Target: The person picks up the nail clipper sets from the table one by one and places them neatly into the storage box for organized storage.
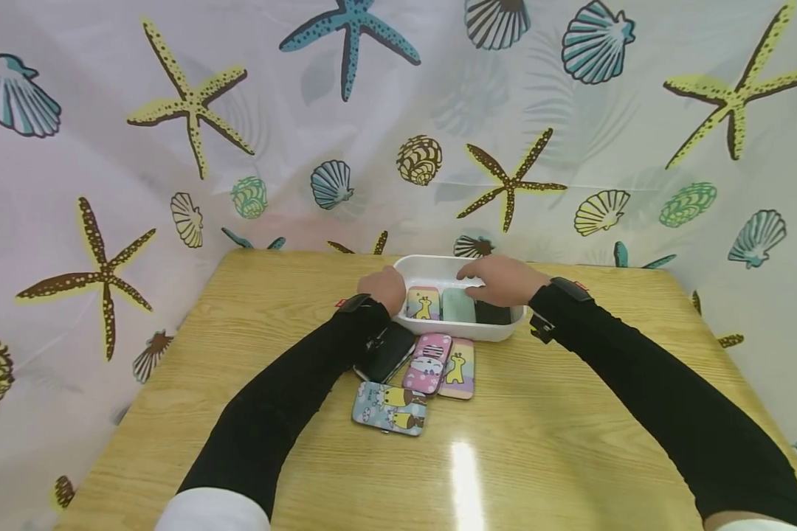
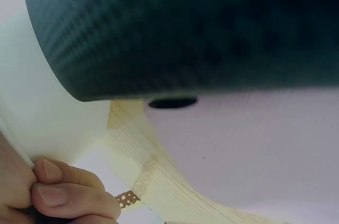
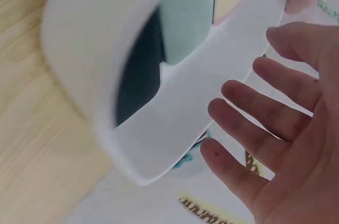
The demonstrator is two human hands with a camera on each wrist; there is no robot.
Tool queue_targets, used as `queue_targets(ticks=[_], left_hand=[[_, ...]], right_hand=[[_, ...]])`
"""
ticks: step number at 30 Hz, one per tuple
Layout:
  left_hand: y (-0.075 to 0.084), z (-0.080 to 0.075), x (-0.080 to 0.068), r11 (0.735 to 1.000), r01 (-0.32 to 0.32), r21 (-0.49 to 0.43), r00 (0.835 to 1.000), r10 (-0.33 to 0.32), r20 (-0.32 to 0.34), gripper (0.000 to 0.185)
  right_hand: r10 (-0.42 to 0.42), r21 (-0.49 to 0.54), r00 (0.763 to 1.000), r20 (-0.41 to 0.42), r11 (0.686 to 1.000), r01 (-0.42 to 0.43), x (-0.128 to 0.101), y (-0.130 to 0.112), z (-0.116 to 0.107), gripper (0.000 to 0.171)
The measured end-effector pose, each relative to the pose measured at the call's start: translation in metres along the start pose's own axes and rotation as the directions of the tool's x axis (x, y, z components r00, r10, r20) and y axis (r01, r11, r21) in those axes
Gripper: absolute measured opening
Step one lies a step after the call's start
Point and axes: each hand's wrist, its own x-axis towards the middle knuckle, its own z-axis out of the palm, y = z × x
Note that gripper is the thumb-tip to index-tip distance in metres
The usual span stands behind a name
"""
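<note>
A white plastic basin (image 1: 432,329) stands near the table's back edge. Upright in it are a giraffe-print case (image 1: 423,304), a mint green case (image 1: 458,305) and a dark case (image 1: 494,313). My left hand (image 1: 384,287) grips the basin's left rim, its fingers (image 2: 74,195) curled there in the left wrist view. Over the basin's right part reaches my right hand (image 1: 505,280); its fingers (image 3: 254,134) are spread with nothing held. In front of the basin lie a black case (image 1: 387,354), a pink cartoon case (image 1: 428,363) overlapping a striped giraffe case (image 1: 458,372), and a blue giraffe case (image 1: 390,408).
The wooden table (image 1: 558,442) ends at a white cloth (image 1: 385,214) printed with starfish and shells, which hangs behind and along both sides. A dark textured surface (image 2: 185,28) fills the top of the left wrist view. The black case lies partly under my left forearm.
</note>
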Motion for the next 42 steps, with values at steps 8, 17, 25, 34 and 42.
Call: queue_targets(ticks=[8,17,25,34,42], left_hand=[[0.002,-0.004,-0.004,0.999,0.003,-0.034,1.000,-0.002,0.007,0.029],[-0.001,-0.006,-0.009,1.000,0.009,-0.011,1.000,-0.009,-0.010,0.030],[-0.001,-0.004,-0.008,0.999,-0.043,0.029,0.999,0.044,-0.031,0.032],[0.000,-0.004,-0.008,0.997,-0.053,0.052,0.998,0.055,-0.022,0.034],[-0.002,-0.004,-0.009,0.980,-0.058,0.188,0.965,0.103,-0.240,0.030]], right_hand=[[0.110,0.033,0.988,-0.109,0.994,-0.107,-0.036,0.021,-0.001,0.032],[0.398,0.023,0.892,-0.214,0.915,-0.403,-0.049,0.034,0.008,0.040],[0.472,0.125,0.876,-0.095,0.879,-0.460,-0.045,0.059,0.037,0.041],[0.492,0.264,0.849,-0.192,0.859,-0.438,-0.046,0.058,0.056,0.036],[0.515,0.310,0.826,-0.228,0.843,-0.440,-0.045,0.051,0.059,0.040]])
